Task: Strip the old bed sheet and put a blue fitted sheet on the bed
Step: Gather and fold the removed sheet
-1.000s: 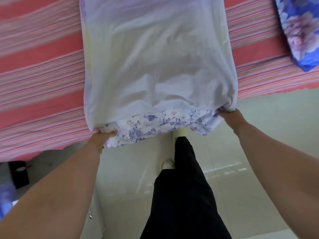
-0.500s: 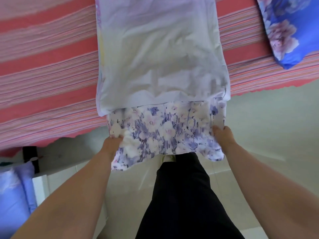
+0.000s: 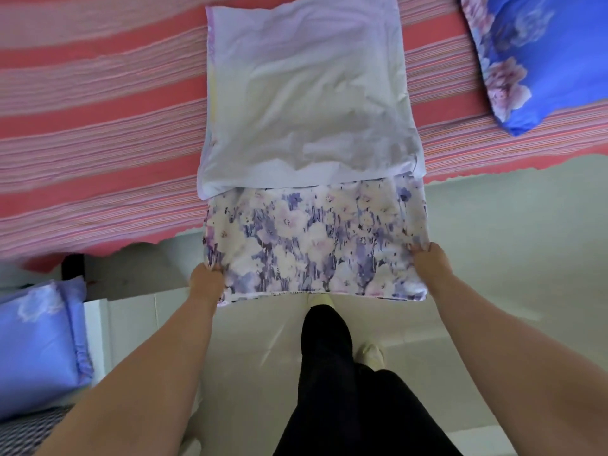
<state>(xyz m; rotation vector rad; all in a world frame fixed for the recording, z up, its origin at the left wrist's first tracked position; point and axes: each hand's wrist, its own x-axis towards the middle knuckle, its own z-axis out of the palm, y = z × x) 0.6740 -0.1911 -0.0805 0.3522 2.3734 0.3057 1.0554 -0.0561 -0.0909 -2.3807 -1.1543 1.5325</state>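
1. Pillowcase (image 3: 306, 103), pale lilac, lies on the striped sheet (image 3: 98, 126) across the bed's near edge; it contains the far part of a floral pillow (image 3: 312, 245).
2. Pillow's near part sticks out past the bed edge, over the floor (image 3: 510, 258).
3. Left hand (image 3: 205, 281) pinches its left edge.
4. Right hand (image 3: 427, 261) pinches its right edge.
5. Blue floral bedding (image 3: 543, 60) lies on the bed, far right.

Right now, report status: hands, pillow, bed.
Both hands gripping floral pillowcase, left hand, right hand. White pillow half out, lying on striped sheet. Old sheet not yet stripped. Blue floral pillow also on bed.
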